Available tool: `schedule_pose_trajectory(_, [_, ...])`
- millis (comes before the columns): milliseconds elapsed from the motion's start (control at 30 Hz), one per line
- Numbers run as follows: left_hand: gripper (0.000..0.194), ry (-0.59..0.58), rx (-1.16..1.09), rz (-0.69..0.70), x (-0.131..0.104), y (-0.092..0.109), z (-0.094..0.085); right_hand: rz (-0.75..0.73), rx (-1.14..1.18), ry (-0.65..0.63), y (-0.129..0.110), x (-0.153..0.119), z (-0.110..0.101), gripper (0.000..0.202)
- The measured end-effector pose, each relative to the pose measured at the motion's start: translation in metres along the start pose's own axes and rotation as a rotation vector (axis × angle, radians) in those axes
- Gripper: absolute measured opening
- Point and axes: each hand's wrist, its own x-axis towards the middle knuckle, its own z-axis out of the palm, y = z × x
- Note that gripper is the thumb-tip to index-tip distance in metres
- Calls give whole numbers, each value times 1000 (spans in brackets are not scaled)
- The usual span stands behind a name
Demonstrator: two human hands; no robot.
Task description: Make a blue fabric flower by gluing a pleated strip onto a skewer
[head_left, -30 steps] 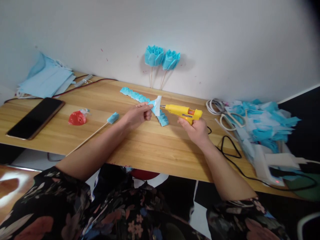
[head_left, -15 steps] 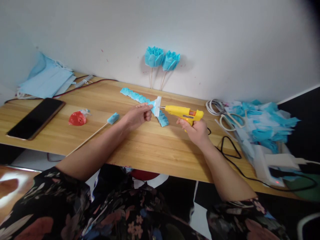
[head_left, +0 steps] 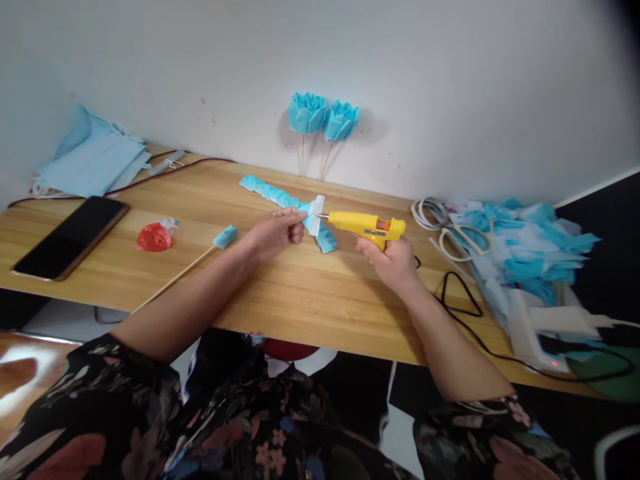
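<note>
My left hand (head_left: 281,233) pinches a pleated blue fabric strip (head_left: 273,193) near a white piece (head_left: 317,215) at its end. The strip runs back to the left over the table, and a short blue part (head_left: 327,240) hangs to the right below the white piece. In my right hand (head_left: 393,261) is a yellow glue gun (head_left: 365,227), its metal tip at the white piece's right edge. Beside my left forearm lies a wooden stick (head_left: 185,270) with a small blue roll (head_left: 225,237) on its end.
Two blue fabric flowers (head_left: 307,113) on sticks lean against the wall. Blue masks (head_left: 97,163), a black phone (head_left: 73,237) and a red crumpled piece (head_left: 155,237) are at left. Scissors (head_left: 463,243), blue scraps (head_left: 535,247), a black cord (head_left: 473,337) and a power strip (head_left: 530,330) are at right.
The white piece has shifted slightly right and down in my left hand, with its tilt a little changed. The glue gun has moved very slightly left.
</note>
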Motion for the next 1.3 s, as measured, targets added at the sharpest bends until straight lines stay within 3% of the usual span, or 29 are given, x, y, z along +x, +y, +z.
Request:
schedule_pose_trajectory(400, [32, -26, -21, 0, 3, -3, -6, -8, 6, 14, 1, 0, 1, 28])
schedule_pose_trajectory(667, [11, 12, -86, -7, 5, -4, -8, -28, -24, 25, 6, -1, 1, 28])
schedule_pose_trajectory(1300, [13, 23, -141, 3, 5, -4, -8, -37, -17, 32, 5, -1, 1, 26])
